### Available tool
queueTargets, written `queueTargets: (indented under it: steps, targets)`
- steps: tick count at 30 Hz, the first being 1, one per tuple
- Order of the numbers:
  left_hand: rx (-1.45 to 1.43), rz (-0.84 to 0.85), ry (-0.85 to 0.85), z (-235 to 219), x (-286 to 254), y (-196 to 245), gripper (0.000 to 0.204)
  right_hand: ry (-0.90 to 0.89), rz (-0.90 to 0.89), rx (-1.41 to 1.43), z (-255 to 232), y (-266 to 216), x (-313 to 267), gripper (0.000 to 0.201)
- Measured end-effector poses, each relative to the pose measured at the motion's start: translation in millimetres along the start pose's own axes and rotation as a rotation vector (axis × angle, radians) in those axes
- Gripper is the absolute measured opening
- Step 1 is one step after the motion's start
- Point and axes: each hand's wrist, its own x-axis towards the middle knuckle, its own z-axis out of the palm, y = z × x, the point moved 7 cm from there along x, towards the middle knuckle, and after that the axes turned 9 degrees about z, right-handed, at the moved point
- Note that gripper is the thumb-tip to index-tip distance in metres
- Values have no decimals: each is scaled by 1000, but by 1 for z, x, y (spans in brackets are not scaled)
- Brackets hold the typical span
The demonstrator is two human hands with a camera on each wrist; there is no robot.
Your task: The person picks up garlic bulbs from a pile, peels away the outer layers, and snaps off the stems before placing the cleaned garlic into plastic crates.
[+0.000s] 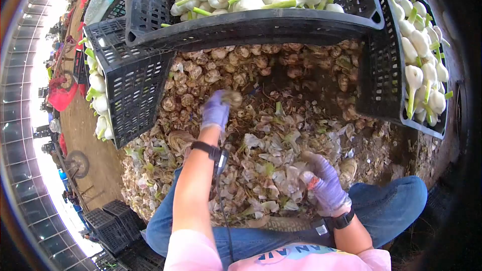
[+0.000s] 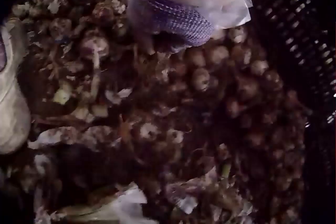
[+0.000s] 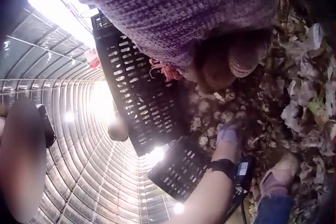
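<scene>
My left hand (image 1: 216,111), in a purple knit glove, reaches forward over a heap of unpeeled garlic bulbs (image 1: 201,73). Its fingers hold a brownish garlic bulb (image 1: 232,99), blurred in the head view. The left wrist view shows the gloved left hand (image 2: 176,22) with fingers bent down, its fingertips partly hidden. Nearer my body, the right hand (image 1: 327,185) hovers over loose garlic skins (image 1: 271,155), its fingers loosely bent and no object visible in them. Reddish material (image 3: 167,70) shows on the right glove in the right wrist view.
Black crates of cleaned white garlic stand around the heap: one crate (image 1: 261,29) ahead, another (image 1: 138,90) at left, a third (image 1: 381,78) at right. My bent legs in jeans (image 1: 391,206) border the skins. Stacked black crates (image 1: 113,226) lie at lower left.
</scene>
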Motion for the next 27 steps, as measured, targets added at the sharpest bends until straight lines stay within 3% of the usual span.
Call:
queueTargets:
  steps: [2,3,4,5,7,8,9,11,12,13,14,15,17,19,20,21,23,24,25,27]
  targets:
    - [-48,-3,-146,35,-42,27,23,59,-310,-269,-2,-9,-2,54]
    - [428,209,-402,51,-57,31,45,67,-313,-269,-1,-11,-4,54]
    - [787,346,-423,66,-90,65,46,138,-500,-551,8,-27,-11,60]
    - [893,506,-477,82,-119,92,45,212,-684,-837,21,-37,-22,67]
    - [847,585,-544,105,-170,119,42,272,-743,-852,33,-33,-35,75]
    - [792,618,-542,112,-191,133,40,298,-778,-895,39,-36,-45,63]
    - [738,649,-542,116,-211,142,37,311,-794,-897,41,-31,-53,63]
    - [678,650,-527,115,-239,142,47,-29,-375,45,28,0,-38,46]
    - [440,609,-526,111,-250,137,53,-83,-332,243,32,-3,-55,29]
    - [205,565,-525,108,-260,135,59,-90,-355,240,30,-4,-62,29]
    - [401,685,-548,111,-276,138,70,-209,-300,358,32,-1,-65,28]
    - [287,593,-573,110,-287,126,73,-329,-236,472,36,3,-70,27]
    - [153,515,-505,111,-306,104,77,-357,-217,438,47,5,-91,26]
    - [117,591,-452,108,-322,101,79,-263,-253,467,47,7,-100,24]
    - [25,550,-385,103,-328,99,81,-244,-387,519,46,3,-103,24]
    - [-66,508,-317,97,-333,98,83,114,-744,-173,34,-16,-125,24]
    - [-158,477,-248,87,-342,99,85,-254,-527,445,34,-17,-118,25]
    - [-181,497,-262,82,-346,103,88,-159,-498,220,37,-25,-135,29]
    - [-205,513,-275,78,-349,106,90,-166,-501,217,41,-26,-145,29]
    - [-220,539,-317,74,-354,110,88,-82,-516,-100,51,-18,-158,34]
